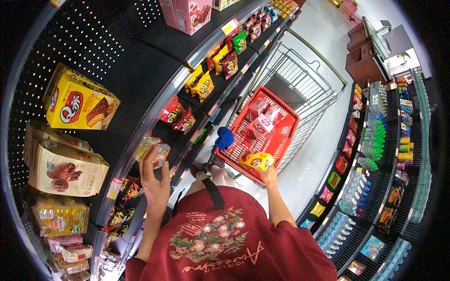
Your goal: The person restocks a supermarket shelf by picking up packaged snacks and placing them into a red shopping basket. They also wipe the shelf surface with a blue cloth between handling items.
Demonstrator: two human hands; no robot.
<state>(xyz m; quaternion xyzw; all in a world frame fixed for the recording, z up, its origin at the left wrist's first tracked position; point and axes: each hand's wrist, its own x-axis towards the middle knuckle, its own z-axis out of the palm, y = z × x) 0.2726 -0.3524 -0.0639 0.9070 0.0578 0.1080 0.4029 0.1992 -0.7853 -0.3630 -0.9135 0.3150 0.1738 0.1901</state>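
My right hand (269, 175) grips one end of a yellow Q-branded snack cake box (256, 160), held over the near end of a red plastic shopping basket (294, 135). Inside the basket lie pink snack cake boxes (259, 127) of the same brand. The basket rests in a wire shopping cart (318, 86). On the left, my left hand (154, 179) is raised at the shelf edge with its fingers apart. Just beyond those fingers is a clear-wrapped packet (162, 154); whether they touch it cannot be told.
A similar yellow box (82, 102) stands on the left shelf (140, 58), beside beige snack bags (70, 168). Bagged chips (203, 86) line the shelf below. A blue bundle (224, 138) hangs at the cart's near end. Bottled drinks (374, 140) fill shelves across the aisle.
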